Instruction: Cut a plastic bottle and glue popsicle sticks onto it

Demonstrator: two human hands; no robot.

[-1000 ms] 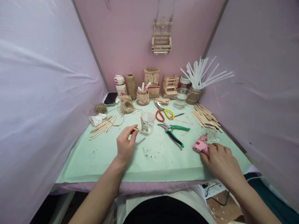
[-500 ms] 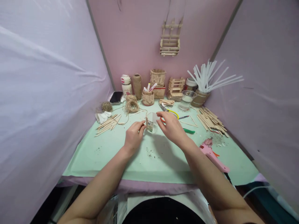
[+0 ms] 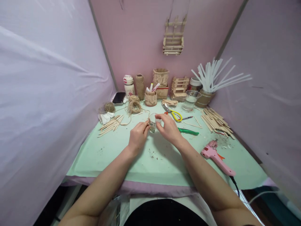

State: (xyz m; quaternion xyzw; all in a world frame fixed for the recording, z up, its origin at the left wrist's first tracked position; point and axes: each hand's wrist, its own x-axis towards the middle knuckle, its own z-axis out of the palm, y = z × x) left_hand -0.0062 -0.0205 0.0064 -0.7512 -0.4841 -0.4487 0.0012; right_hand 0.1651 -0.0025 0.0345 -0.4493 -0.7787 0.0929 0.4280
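Observation:
A small see-through cup (image 3: 152, 127) with a printed patch on its side is between my two hands over the middle of the table. My left hand (image 3: 138, 135) is closed in a pinch on a short wooden craft stick (image 3: 149, 121) at the cup's left side. Whether the stick touches the cup is hard to make out. My right hand (image 3: 167, 128) curls around the cup's right side, thumb and fingers on its wall. Behind that hand lie scissors (image 3: 176, 115) with a yellow handle, and green-handled pliers (image 3: 188, 131) are to its right.
A pink glue gun (image 3: 217, 158) lies at the right, its cord over the front edge. Craft sticks are piled right (image 3: 216, 122) and left (image 3: 111, 125). Twine (image 3: 134, 106), a pen cup (image 3: 150, 98), a water cup (image 3: 191, 101) and white glue sticks (image 3: 211, 77) stand behind.
My right hand has shifted slightly left and closer around the cup, and the craft stick is now more covered by my left fingers. The view has turned a little left.

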